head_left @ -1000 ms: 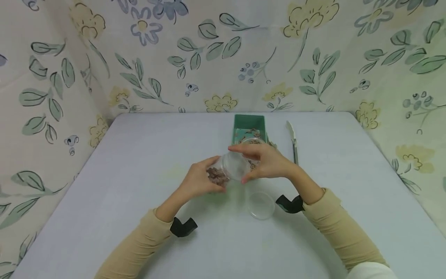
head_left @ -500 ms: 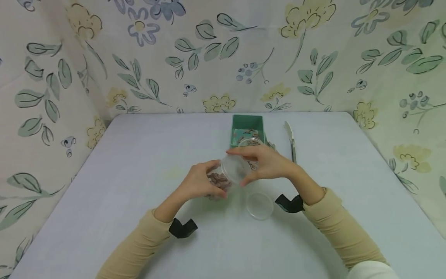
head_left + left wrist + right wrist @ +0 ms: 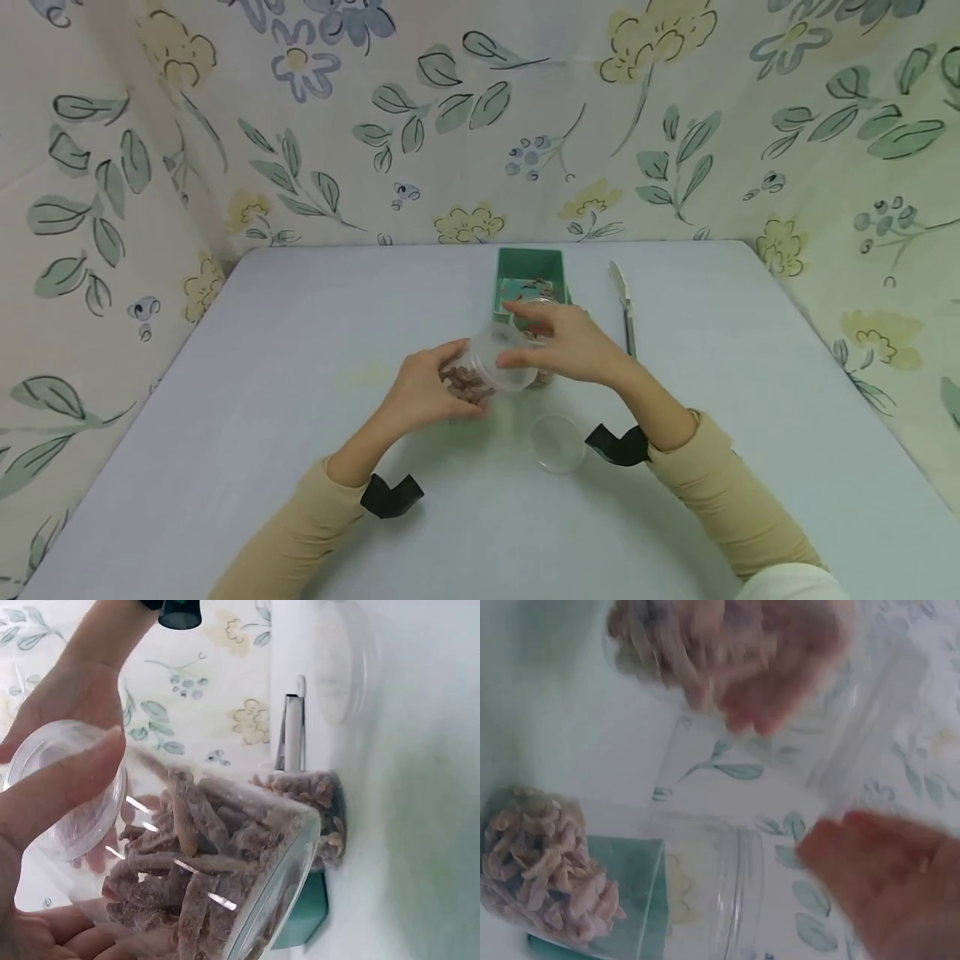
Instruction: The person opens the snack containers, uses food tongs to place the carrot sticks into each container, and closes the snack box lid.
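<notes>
My left hand (image 3: pixel 423 393) grips a clear plastic jar (image 3: pixel 217 855) of brown dried strips, tilted above the table with its mouth toward the right hand. A translucent lid (image 3: pixel 487 343) covers that mouth. My right hand (image 3: pixel 581 346) is at the lid, thumb across its face and fingers spread above its edge. In the right wrist view the right fingertips (image 3: pixel 829 836) are blurred beside the lid; whether they touch it is unclear. Behind, a second clear jar (image 3: pixel 697 877) with smaller brown pieces stands without a lid, partly hidden by my right hand in the head view.
A loose clear lid (image 3: pixel 557 444) lies on the white table (image 3: pixel 337 308) before the hands. At the back stands a green bin (image 3: pixel 531 263) with brown bits inside. Right of it lies a slim white-and-grey tool (image 3: pixel 625 308). Floral cloth (image 3: pixel 465 125) hangs behind.
My right hand has gone from spanning the lid's rim to having its thumb across the lid and its fingers lifted off the top edge. The left hand keeps holding the jar in nearly the same place.
</notes>
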`<control>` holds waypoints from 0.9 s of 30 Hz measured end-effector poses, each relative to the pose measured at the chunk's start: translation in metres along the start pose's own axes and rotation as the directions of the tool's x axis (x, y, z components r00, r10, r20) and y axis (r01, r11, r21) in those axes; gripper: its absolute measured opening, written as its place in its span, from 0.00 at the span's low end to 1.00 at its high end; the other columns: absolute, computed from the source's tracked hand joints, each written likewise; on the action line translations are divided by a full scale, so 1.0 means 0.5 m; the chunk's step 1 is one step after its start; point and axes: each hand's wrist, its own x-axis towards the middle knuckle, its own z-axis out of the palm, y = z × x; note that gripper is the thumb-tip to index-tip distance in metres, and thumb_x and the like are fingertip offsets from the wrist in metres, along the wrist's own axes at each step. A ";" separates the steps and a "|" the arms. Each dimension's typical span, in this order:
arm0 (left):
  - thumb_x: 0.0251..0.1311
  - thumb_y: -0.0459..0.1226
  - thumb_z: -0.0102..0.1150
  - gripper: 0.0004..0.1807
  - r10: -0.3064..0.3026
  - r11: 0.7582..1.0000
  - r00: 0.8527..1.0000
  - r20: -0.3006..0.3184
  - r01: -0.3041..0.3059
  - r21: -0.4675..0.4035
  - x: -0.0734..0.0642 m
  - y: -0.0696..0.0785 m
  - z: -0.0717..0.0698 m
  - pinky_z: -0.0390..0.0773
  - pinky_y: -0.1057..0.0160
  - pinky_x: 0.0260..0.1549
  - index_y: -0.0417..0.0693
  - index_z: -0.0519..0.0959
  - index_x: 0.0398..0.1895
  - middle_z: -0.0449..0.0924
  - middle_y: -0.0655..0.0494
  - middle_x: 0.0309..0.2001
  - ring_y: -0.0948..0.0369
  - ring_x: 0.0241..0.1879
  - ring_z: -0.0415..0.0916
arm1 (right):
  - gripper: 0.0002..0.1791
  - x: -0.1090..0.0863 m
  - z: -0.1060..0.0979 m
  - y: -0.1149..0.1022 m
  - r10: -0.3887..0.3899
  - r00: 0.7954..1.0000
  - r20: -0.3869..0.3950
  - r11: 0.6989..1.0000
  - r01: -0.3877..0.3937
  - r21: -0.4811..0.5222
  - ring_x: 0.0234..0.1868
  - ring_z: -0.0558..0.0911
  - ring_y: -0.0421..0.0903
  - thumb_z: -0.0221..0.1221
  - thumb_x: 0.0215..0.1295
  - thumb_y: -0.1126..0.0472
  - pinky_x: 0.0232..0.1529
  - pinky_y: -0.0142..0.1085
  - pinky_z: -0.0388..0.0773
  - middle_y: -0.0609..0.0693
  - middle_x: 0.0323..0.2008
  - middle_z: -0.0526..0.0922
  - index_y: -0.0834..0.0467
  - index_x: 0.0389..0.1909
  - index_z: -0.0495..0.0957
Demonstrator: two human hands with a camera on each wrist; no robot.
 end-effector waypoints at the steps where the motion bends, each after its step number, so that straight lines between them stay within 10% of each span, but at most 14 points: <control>1: 0.34 0.35 0.82 0.48 0.024 0.999 0.999 0.046 -0.022 -0.035 -0.001 -0.001 -0.005 0.77 0.50 0.52 0.36 0.71 0.65 0.79 0.45 0.56 0.50 0.55 0.76 | 0.49 -0.001 -0.007 0.003 -0.063 0.996 0.058 0.997 0.060 0.057 0.65 0.70 0.58 0.68 0.54 0.41 0.62 0.49 0.69 0.60 0.69 0.65 0.65 0.69 0.63; 6: 0.37 0.31 0.80 0.46 0.137 0.969 0.964 0.228 -0.082 -0.234 -0.002 -0.008 -0.017 0.72 0.51 0.59 0.32 0.69 0.65 0.75 0.41 0.59 0.49 0.61 0.72 | 0.47 -0.007 -0.024 0.011 -0.305 0.916 0.259 0.940 0.245 0.238 0.70 0.62 0.54 0.73 0.51 0.64 0.65 0.46 0.66 0.61 0.71 0.62 0.69 0.70 0.59; 8: 0.36 0.31 0.80 0.46 0.149 0.965 0.962 0.228 -0.091 -0.245 -0.002 -0.007 -0.017 0.71 0.52 0.59 0.31 0.69 0.64 0.75 0.40 0.59 0.49 0.61 0.72 | 0.46 -0.009 -0.019 0.009 -0.319 0.919 0.234 0.940 0.275 0.201 0.67 0.67 0.53 0.73 0.49 0.67 0.61 0.45 0.71 0.61 0.69 0.66 0.70 0.69 0.62; 14: 0.31 0.32 0.82 0.47 0.063 0.994 0.998 -0.012 -0.064 -0.089 -0.009 0.003 -0.004 0.79 0.52 0.45 0.37 0.73 0.63 0.81 0.46 0.52 0.52 0.50 0.79 | 0.41 -0.016 0.018 -0.011 -0.152 0.988 -0.024 0.984 0.149 -0.094 0.49 0.81 0.52 0.75 0.49 0.57 0.42 0.42 0.81 0.62 0.59 0.76 0.68 0.63 0.71; 20: 0.30 0.36 0.84 0.50 0.031 0.999 0.985 -0.168 -0.027 0.022 -0.008 0.010 0.017 0.76 0.61 0.30 0.37 0.72 0.64 0.84 0.49 0.38 0.57 0.33 0.77 | 0.35 -0.012 0.027 -0.044 0.059 0.981 -0.187 0.952 -0.112 -0.286 0.28 0.83 0.48 0.67 0.54 0.38 0.30 0.39 0.80 0.55 0.30 0.85 0.66 0.49 0.81; 24: 0.33 0.36 0.83 0.50 0.016 0.998 0.997 -0.076 -0.020 -0.053 -0.006 0.008 0.011 0.80 0.55 0.42 0.37 0.70 0.66 0.81 0.45 0.52 0.53 0.47 0.80 | 0.36 -0.011 -0.004 -0.050 -0.023 1.000 -0.009 0.965 0.020 -0.260 0.56 0.78 0.52 0.67 0.57 0.43 0.52 0.49 0.76 0.55 0.55 0.80 0.63 0.60 0.75; 27: 0.35 0.35 0.82 0.49 0.047 0.993 0.998 0.030 -0.044 -0.107 -0.007 0.005 -0.002 0.78 0.50 0.50 0.36 0.69 0.66 0.77 0.45 0.59 0.51 0.56 0.77 | 0.47 -0.008 -0.022 -0.037 -0.170 0.969 0.176 0.973 0.193 -0.124 0.71 0.61 0.54 0.72 0.54 0.54 0.65 0.54 0.63 0.55 0.71 0.63 0.62 0.72 0.61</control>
